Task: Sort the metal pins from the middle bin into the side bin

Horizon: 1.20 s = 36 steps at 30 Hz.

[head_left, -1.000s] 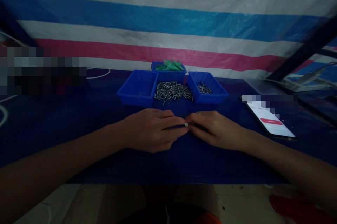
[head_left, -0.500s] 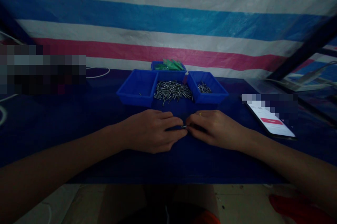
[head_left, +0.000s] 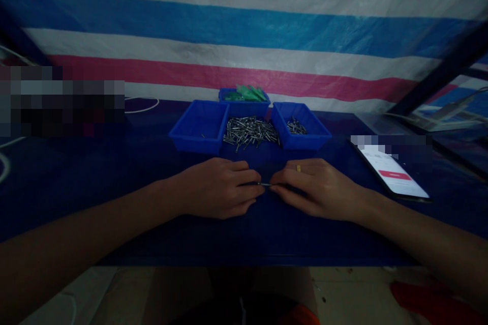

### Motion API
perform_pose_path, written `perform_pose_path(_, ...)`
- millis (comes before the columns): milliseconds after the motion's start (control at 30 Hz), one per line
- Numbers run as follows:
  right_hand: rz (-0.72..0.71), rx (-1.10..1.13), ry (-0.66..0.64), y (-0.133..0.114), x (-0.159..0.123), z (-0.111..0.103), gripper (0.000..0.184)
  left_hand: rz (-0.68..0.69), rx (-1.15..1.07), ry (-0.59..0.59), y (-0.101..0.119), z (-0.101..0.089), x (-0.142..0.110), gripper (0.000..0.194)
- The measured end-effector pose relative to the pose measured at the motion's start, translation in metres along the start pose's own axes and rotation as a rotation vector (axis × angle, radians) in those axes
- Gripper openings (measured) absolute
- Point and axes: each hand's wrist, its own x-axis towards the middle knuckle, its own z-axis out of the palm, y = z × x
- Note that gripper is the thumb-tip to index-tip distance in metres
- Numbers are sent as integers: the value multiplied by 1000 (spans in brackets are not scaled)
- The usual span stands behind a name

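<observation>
Between my two hands a thin metal pin (head_left: pixel 265 184) lies level, spanning the small gap from one set of fingertips to the other. Its left end is pinched by my left hand (head_left: pixel 223 187), thumb and fingers closed. My right hand (head_left: pixel 314 187), with a gold ring on one finger, pinches the other end. The fingers cover both ends of the pin, so its full shape is hidden. Beyond the hands lies a loose pile of metal pins (head_left: pixel 249 131) on the blue table (head_left: pixel 263 238).
Left of the pile is a blue bin (head_left: pixel 204 119) with one small piece inside; a right-hand bin (head_left: pixel 301 137) holds several metal pieces. Behind stands another bin (head_left: pixel 244 107) with green packets (head_left: pixel 249 93). A lit phone (head_left: pixel 394 175) lies at right. A striped sheet (head_left: pixel 244 25) hangs behind.
My hands have drawn slightly apart, the left one moving left and the right one right. More of the metal pin now shows between the fingertips.
</observation>
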Motion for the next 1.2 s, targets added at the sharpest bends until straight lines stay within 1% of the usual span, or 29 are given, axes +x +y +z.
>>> perform_pose_path(133, 47, -2, -5, 2, 1, 1, 22, 4, 24, 28, -2, -2, -1, 24)
perform_pose_path(267, 138, -29, -73, 11, 2, 3, 24, -18, 117, 79, -9, -6, -4, 22)
perform_pose_path(333, 180, -33, -110, 15, 1, 4, 25, -63, 199, 103, -14, -10, -6, 22)
perform_pose_path(367, 199, -29, -127, 17, 1, 4, 25, -101, 248, 138, -17, -12, -8, 22)
perform_pose_path(400, 216, -23, -143, 18, 1, 4, 26, -139, 295, 135, -20, -14, -9, 22)
perform_pose_path(467, 237, -10, -168, 20, 1, 4, 26, -244, 386, 118, -26, -19, -11, 23)
perform_pose_path(567, 239, -4, -196, 22, 1, 4, 25, -403, 505, 47, -34, -23, -15, 26)
perform_pose_path(600, 237, -3, -204, 22, 1, 4, 25, -447, 516, -15, -36, -24, -16, 27)
perform_pose_path(633, 235, -2, -211, 23, 1, 4, 24, -494, 550, 9, -38, -23, -17, 28)
perform_pose_path(733, 228, 4, -226, 24, 1, 4, 24, -577, 553, -6, -39, -21, -18, 31)
perform_pose_path(833, 223, 10, -233, 25, 1, 3, 23, -623, 517, 11, -35, -20, -16, 31)
perform_pose_path(1000, 218, 9, -240, 24, 2, 2, 23, -642, 454, 109, -30, -19, -15, 25)
perform_pose_path(1100, 214, 5, -242, 23, 2, 2, 24, -655, 483, 81, -30, -18, -16, 29)
perform_pose_path(1200, 207, 1, -240, 23, 2, 2, 24, -675, 556, 2, -29, -16, -16, 35)
